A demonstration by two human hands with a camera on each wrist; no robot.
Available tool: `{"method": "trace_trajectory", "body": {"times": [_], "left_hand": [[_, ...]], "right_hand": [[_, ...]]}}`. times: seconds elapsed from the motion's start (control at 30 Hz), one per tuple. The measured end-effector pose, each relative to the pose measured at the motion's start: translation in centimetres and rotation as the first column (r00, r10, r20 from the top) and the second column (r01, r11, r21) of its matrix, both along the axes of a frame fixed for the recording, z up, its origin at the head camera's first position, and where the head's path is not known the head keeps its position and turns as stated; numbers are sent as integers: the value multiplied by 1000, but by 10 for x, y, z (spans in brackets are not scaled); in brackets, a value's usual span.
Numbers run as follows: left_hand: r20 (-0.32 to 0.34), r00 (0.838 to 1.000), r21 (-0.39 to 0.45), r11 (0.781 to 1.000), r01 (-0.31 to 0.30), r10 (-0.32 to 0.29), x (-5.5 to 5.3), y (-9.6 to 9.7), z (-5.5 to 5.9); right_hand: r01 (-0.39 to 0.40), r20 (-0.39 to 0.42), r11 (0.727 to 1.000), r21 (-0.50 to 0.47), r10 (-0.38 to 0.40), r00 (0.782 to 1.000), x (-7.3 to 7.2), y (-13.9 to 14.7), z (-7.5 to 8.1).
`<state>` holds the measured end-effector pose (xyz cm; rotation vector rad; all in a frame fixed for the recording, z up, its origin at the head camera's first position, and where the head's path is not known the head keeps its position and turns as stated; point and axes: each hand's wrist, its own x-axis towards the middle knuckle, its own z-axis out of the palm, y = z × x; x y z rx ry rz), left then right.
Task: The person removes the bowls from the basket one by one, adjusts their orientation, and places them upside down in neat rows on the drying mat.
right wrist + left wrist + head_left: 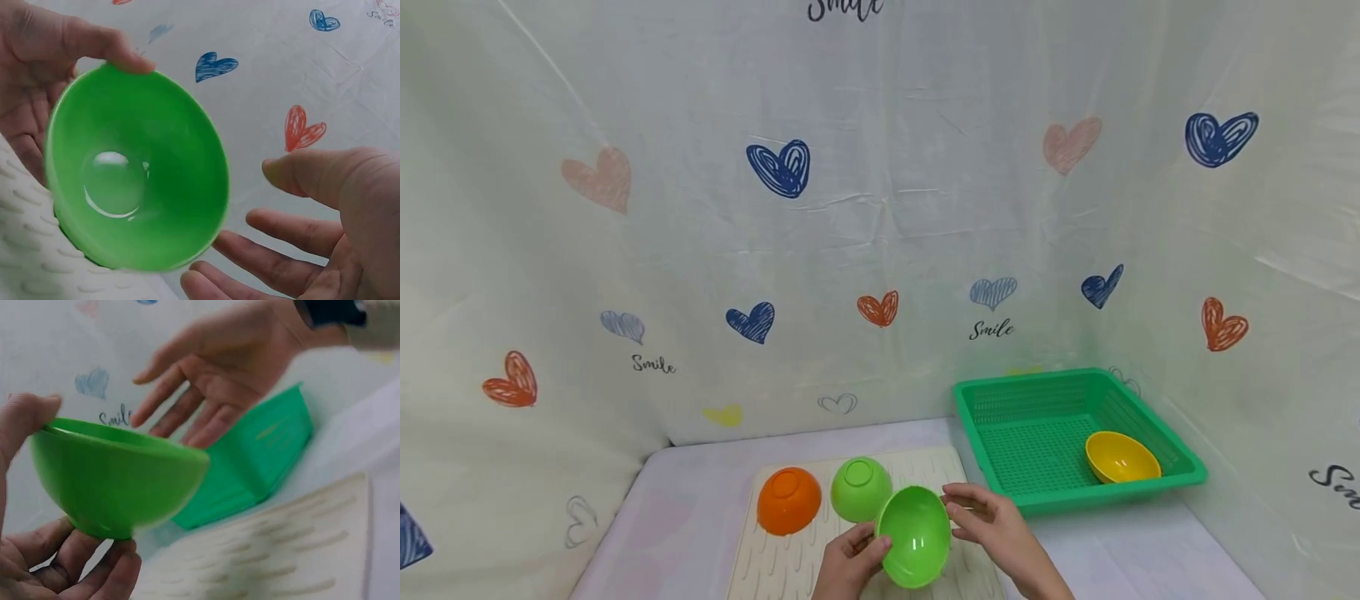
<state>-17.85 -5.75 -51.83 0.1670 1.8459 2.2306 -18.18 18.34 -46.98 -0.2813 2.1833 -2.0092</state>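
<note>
My left hand (852,560) grips a light green bowl (917,537) by its left side, thumb over the rim and fingers beneath its base in the left wrist view. The bowl is tilted, its hollow inside facing me. My right hand (996,529) is at the bowl's right side, fingers spread and thumb apart; in the right wrist view its fingertips (228,240) come close to the rim, and whether they touch it I cannot tell. Behind, an orange bowl (788,502) and another green bowl (861,487) lie upside down on a cream ridged mat (767,567).
A green plastic basket (1000,450) stands at the back right, with a yellow bowl (1122,458) inside it. The white table (677,500) ends against a pale curtain (880,233) printed with hearts, which also closes off both sides.
</note>
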Motion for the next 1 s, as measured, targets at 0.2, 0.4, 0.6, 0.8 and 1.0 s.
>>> {"method": "trace_trajectory", "body": {"times": [0.2,0.4,0.6,0.8,1.0], "left_hand": [[-79,993,-246,964,-106,89,-5,4,13],[-344,939,-420,889,-181,29,-10,4,23],[-639,751,-570,759,-313,-170,-14,5,26],[-764,553,-587,711,-386,-331,-19,7,19],[-823,455,-542,710,-449,-340,-21,9,12]], "right_hand": [[78,-70,995,69,-73,995,0,-3,10],[97,-176,990,102,-78,981,-1,-10,12],[29,-234,971,237,28,972,-5,-15,10],[-40,-277,942,333,138,951,-10,-16,0],[-11,-320,898,441,168,932,-16,-15,-15]]}}
